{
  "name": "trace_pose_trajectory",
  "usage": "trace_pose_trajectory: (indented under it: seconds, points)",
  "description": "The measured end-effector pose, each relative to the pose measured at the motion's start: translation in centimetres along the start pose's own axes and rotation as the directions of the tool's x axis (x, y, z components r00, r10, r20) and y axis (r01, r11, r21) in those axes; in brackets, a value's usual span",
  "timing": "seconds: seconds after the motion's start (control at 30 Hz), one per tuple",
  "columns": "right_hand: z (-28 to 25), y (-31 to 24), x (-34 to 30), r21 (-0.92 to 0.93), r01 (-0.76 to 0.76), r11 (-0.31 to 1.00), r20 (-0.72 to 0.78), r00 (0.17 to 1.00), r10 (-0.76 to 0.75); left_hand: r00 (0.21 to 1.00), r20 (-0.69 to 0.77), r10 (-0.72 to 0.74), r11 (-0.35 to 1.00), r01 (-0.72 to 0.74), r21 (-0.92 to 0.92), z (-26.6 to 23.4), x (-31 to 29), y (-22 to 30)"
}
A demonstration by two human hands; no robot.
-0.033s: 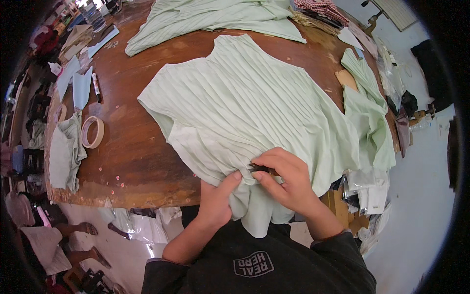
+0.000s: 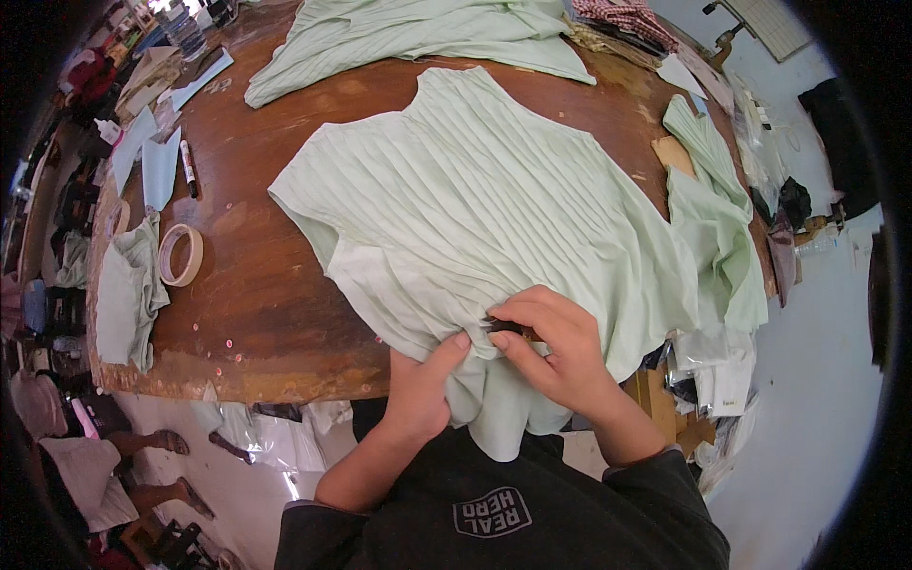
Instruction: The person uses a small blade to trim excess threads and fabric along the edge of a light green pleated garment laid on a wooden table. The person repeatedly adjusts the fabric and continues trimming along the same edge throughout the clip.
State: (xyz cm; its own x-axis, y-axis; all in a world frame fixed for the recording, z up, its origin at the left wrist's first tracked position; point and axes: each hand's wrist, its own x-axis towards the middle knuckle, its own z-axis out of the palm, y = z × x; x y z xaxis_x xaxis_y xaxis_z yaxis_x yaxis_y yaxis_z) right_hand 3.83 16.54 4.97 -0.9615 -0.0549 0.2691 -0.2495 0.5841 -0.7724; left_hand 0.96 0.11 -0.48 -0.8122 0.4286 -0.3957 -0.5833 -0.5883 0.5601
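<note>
A pale green pleated garment (image 2: 494, 199) lies spread on the wooden table, its lower part gathered over the near edge toward me. My left hand (image 2: 425, 391) is closed on a fold of the cloth, with the thumb on top and the other fingers hidden beneath. Just to its right, my right hand (image 2: 560, 351) pinches a small dark tool (image 2: 503, 327) between thumb and fingers. The tool's pointed end is at the gathered cloth, close to my left thumb. Most of the tool is covered by the fingers, so its exact kind does not show.
On the wooden table (image 2: 256, 313) at left are a tape roll (image 2: 180, 255), a marker (image 2: 188, 169), blue paper pieces (image 2: 160, 171) and a folded grey-green cloth (image 2: 131, 294). Another green garment (image 2: 418, 43) lies at the far side. More green cloth (image 2: 717, 228) hangs over the right edge.
</note>
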Motion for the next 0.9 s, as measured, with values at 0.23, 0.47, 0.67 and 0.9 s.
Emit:
trace_pose_trajectory:
  seconds: [0.23,0.47,0.67,0.9]
  points:
    - [0.4,0.3,0.5,0.013,-0.001,1.0,-0.013,1.0,0.002,1.0,0.002,0.01,1.0,-0.011,0.023,0.2,0.3,-0.1]
    - [0.4,0.4,0.3,0.032,-0.016,0.999,-0.026,1.0,0.017,1.0,0.024,0.006,0.999,-0.007,0.041,0.0,0.5,-0.3]
    - [-0.5,-1.4,-0.2,0.098,-0.103,0.99,-0.068,0.992,0.11,0.995,-0.041,0.088,0.994,-0.085,0.067,0.7,0.2,0.1]
    - [1.2,-2.2,-2.2,0.721,-0.566,0.4,0.291,0.771,0.566,0.984,-0.048,0.174,0.974,-0.164,0.156,1.3,-0.1,0.0]
